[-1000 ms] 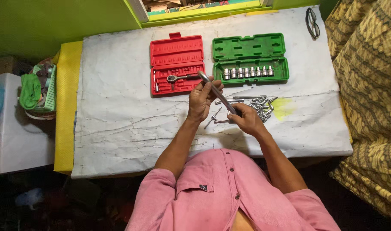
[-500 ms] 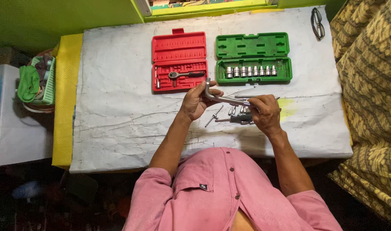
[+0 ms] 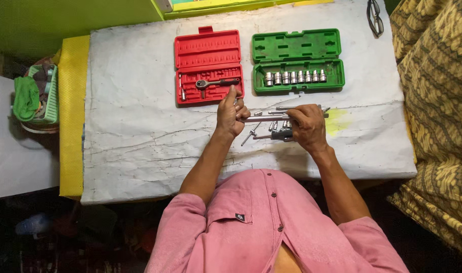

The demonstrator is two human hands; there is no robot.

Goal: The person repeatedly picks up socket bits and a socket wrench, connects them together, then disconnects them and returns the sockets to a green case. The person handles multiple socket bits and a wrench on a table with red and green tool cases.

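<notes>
My left hand [image 3: 231, 115] and my right hand [image 3: 306, 126] both grip a long metal extension bar [image 3: 265, 119], held level between them above the table. Under and beside the right hand lie several loose metal tool pieces [image 3: 271, 132]. Just beyond my left hand sits an open red tool case [image 3: 208, 65] with a ratchet handle [image 3: 215, 83] in its tray. To its right an open green tool case [image 3: 297, 59] holds a row of shiny sockets [image 3: 294, 77].
A cracked white sheet covers the table [image 3: 140, 126], with a yellow edge [image 3: 71, 116] at the left. Glasses [image 3: 374, 16] lie at the far right corner. A green basket with cloth [image 3: 36, 96] stands left of the table. Patterned fabric [image 3: 438, 126] hangs at the right.
The bar has turned from a slant to level between my hands. My left hand shifted left toward the red case, and my right hand slid right along the bar.
</notes>
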